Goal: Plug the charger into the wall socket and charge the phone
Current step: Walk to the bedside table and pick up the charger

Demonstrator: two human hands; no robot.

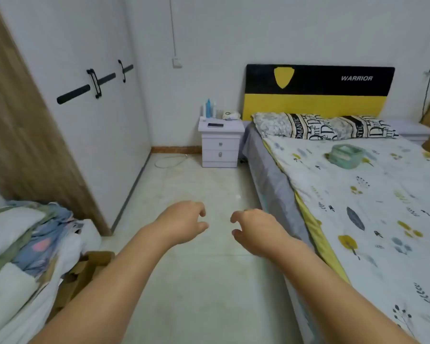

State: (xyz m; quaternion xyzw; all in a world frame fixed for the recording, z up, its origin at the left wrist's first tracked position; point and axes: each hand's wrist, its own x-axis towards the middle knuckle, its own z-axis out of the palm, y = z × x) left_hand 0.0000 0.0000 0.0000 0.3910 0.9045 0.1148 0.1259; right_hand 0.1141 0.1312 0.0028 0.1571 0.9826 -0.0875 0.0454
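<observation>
A dark phone [215, 125] lies flat on top of the white nightstand [220, 145] at the far wall. A white wall socket [176, 62] sits on the wall above and left of the nightstand, with a conduit running up from it. A white cable [169, 161] lies coiled on the floor left of the nightstand; I cannot make out a charger block. My left hand [184, 222] and my right hand [255, 229] are stretched out over the floor, far from the nightstand. Both hold nothing, with fingers loosely curled and apart.
A bed [358, 194] with a leaf-print cover and a black-and-yellow headboard fills the right side. A white wardrobe [85, 95] stands along the left wall. Piled bedding and a cardboard box [90, 266] lie at the lower left. Bottles [208, 108] stand on the nightstand. Tiled floor runs between.
</observation>
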